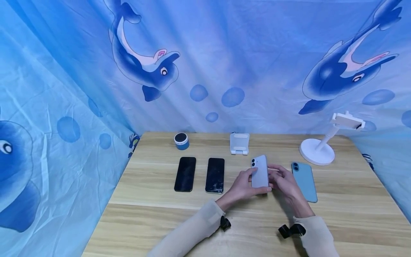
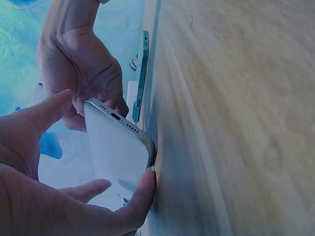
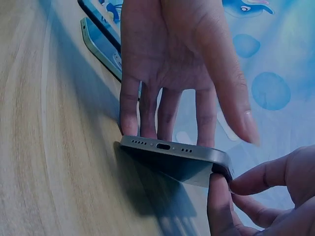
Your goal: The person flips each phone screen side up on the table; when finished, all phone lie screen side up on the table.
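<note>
A pale smartphone [image 1: 261,175] with two camera lenses is held raised on one long side, its back towards my left hand. In the right wrist view, my right hand [image 3: 275,196] pinches the upper edge of this phone [image 3: 177,147]. The straight fingers [image 3: 167,110] of my left hand [image 1: 244,185] touch the back and lower corner, and its thumb stands away from the phone. In the left wrist view the port end of the phone [image 2: 118,132] shows, with my right hand [image 2: 81,64] partly behind it. A teal phone [image 1: 305,182] lies right of my right hand.
Two black phones, one far left [image 1: 185,174] and one nearer [image 1: 215,175], lie left of my hands. A blue speaker [image 1: 182,141], a small white stand [image 1: 239,143] and a white round-based phone holder [image 1: 316,151] stand along the back of the wooden table [image 1: 144,221].
</note>
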The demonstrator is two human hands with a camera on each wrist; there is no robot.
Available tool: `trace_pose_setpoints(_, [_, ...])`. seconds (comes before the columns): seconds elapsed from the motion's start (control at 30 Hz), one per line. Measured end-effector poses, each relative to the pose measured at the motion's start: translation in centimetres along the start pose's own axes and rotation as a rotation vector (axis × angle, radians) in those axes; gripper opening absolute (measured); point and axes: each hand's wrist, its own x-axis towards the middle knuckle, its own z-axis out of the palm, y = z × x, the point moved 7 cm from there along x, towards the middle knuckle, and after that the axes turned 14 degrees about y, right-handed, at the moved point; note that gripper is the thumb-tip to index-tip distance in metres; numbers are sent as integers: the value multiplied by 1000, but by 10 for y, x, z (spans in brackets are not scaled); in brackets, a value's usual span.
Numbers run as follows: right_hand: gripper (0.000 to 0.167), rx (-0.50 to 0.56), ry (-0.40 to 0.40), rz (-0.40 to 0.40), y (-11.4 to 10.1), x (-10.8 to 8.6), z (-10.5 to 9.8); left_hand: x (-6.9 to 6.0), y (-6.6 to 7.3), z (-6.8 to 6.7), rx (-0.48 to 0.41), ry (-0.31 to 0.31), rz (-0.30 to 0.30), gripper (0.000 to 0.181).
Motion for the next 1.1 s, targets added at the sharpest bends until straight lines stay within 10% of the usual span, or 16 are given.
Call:
trace_pose_setpoints(0.8, [57,5,-190,-25,3,-2,24,4,-6,-12,-180,-104,-69,70])
trace_pose_setpoints(1.1, [57,-62,-154,-25,4,-3,28,4,-7,-14,-426,-125,-149,76])
